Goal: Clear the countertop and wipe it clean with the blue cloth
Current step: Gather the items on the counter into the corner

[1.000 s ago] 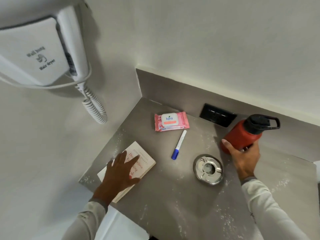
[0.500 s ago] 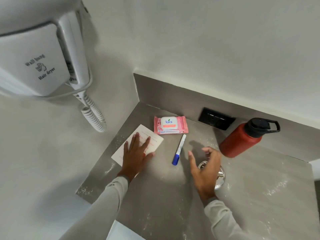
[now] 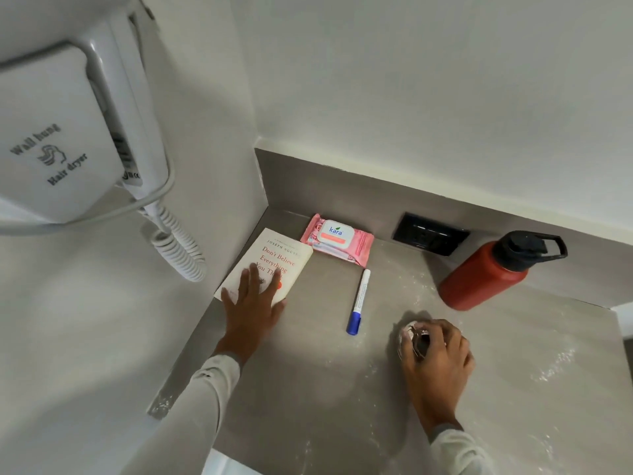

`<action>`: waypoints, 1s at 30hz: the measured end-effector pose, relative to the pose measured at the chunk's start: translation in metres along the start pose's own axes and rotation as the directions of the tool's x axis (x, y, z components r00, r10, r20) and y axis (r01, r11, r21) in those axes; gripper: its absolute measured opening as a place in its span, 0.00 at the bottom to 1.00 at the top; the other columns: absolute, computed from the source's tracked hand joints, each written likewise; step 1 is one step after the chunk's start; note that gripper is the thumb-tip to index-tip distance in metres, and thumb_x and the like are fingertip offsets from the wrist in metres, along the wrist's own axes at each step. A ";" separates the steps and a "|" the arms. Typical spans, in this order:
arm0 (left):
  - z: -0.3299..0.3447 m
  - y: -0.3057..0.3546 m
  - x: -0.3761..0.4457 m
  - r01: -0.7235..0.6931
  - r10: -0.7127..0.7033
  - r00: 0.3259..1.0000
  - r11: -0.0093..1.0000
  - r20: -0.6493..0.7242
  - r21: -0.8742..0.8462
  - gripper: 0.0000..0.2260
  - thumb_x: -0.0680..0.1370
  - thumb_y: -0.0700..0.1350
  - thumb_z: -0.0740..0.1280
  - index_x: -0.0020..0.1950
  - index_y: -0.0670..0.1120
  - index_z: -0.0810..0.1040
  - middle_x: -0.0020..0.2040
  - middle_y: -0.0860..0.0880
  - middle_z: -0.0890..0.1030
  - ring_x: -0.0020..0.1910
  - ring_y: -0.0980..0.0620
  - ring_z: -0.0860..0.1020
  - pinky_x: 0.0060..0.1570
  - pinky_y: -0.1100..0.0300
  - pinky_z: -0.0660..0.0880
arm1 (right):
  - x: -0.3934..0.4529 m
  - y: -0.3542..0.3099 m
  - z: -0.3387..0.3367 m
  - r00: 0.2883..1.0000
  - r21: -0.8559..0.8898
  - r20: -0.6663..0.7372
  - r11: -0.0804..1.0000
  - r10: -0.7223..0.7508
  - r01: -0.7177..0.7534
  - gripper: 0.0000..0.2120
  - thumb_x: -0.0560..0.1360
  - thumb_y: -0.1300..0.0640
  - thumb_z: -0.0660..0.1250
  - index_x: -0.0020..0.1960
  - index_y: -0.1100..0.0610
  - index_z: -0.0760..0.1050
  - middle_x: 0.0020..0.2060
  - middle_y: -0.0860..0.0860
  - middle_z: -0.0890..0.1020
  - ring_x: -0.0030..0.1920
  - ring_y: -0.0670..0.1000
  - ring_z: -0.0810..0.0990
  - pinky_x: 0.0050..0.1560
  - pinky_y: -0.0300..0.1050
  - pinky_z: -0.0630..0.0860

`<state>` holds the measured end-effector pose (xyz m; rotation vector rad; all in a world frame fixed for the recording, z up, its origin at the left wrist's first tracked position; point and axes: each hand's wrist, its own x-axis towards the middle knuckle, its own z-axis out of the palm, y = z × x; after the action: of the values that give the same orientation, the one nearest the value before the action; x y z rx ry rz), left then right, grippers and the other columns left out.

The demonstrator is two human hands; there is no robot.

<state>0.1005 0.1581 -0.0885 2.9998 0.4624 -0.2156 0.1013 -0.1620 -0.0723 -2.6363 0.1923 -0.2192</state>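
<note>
The grey, powder-dusted table (image 3: pixel 308 389) carries five things, and both hands are on two of them. The left hand (image 3: pixel 251 305) lies flat with fingers spread on the near end of the white paperback book with red title lettering (image 3: pixel 277 265), which sits against the left wall beside the pink pack of wet wipes (image 3: pixel 337 240); its grip is open, pressing rather than holding. The right hand (image 3: pixel 436 354) is curled down over the small shiny metal dish (image 3: pixel 409 337), fingers closed around its rim, so this grip has hold of the dish. Between the hands lies the white marker with a blue cap (image 3: pixel 358 301), and the red metal bottle with a black lid (image 3: pixel 486 272) stands near the back wall by the black wall socket (image 3: pixel 430 234). The blue cloth is not in view.

The step in hand looks like clearing. To do it well, the dish should probably be lifted straight up and kept level, not dragged through the white powder. The book would come away more easily if slid toward the table's edge until the fingers can get under it.
</note>
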 end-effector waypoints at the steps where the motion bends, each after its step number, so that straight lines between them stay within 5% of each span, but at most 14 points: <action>1: 0.000 0.001 0.008 0.001 0.000 1.000 1.000 0.014 -0.021 0.27 0.81 0.59 0.54 0.79 0.59 0.48 0.81 0.42 0.47 0.80 0.43 0.47 0.70 0.30 0.55 | -0.001 -0.001 0.000 1.000 -0.002 0.003 1.000 -0.004 0.004 0.16 0.73 0.49 0.76 0.56 0.55 0.81 0.61 0.55 0.79 0.62 0.60 0.74 0.65 0.60 0.68; 6: 0.003 0.014 0.044 0.051 -0.052 0.999 0.992 -0.006 -0.118 0.26 0.82 0.58 0.53 0.79 0.59 0.48 0.81 0.42 0.45 0.80 0.44 0.44 0.72 0.29 0.48 | -0.007 -0.004 0.004 0.999 -0.012 -0.003 0.999 -0.034 0.034 0.21 0.73 0.40 0.72 0.57 0.53 0.80 0.68 0.56 0.75 0.70 0.62 0.70 0.69 0.61 0.67; 18: -0.025 0.015 0.084 -0.023 0.042 0.996 0.971 0.077 -0.238 0.28 0.78 0.63 0.59 0.77 0.57 0.58 0.81 0.43 0.50 0.80 0.46 0.46 0.74 0.35 0.45 | 0.004 -0.010 0.004 0.998 0.077 0.059 0.997 0.001 -0.006 0.26 0.64 0.47 0.83 0.56 0.55 0.79 0.68 0.55 0.76 0.67 0.61 0.75 0.68 0.62 0.70; 24: -0.025 -0.007 0.052 -0.118 0.127 0.986 0.989 0.105 -0.086 0.30 0.79 0.57 0.62 0.79 0.54 0.55 0.80 0.42 0.52 0.79 0.44 0.52 0.75 0.44 0.57 | 0.016 -0.043 0.003 0.994 0.197 0.036 0.976 -0.099 0.090 0.24 0.62 0.53 0.83 0.54 0.56 0.79 0.62 0.54 0.80 0.62 0.59 0.78 0.62 0.61 0.75; 30: -0.041 0.065 0.023 -0.250 0.210 0.967 0.882 -0.143 -0.399 0.29 0.75 0.61 0.65 0.73 0.52 0.66 0.73 0.47 0.71 0.71 0.46 0.70 0.63 0.49 0.73 | 0.024 -0.063 0.009 0.991 0.239 0.050 0.965 -0.126 0.111 0.25 0.61 0.54 0.81 0.55 0.55 0.78 0.60 0.53 0.80 0.60 0.57 0.78 0.62 0.60 0.75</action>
<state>0.1468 0.1079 -0.0462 2.6172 0.1286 0.0451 0.1328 -0.1066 -0.0472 -2.4151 -0.0137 -0.1839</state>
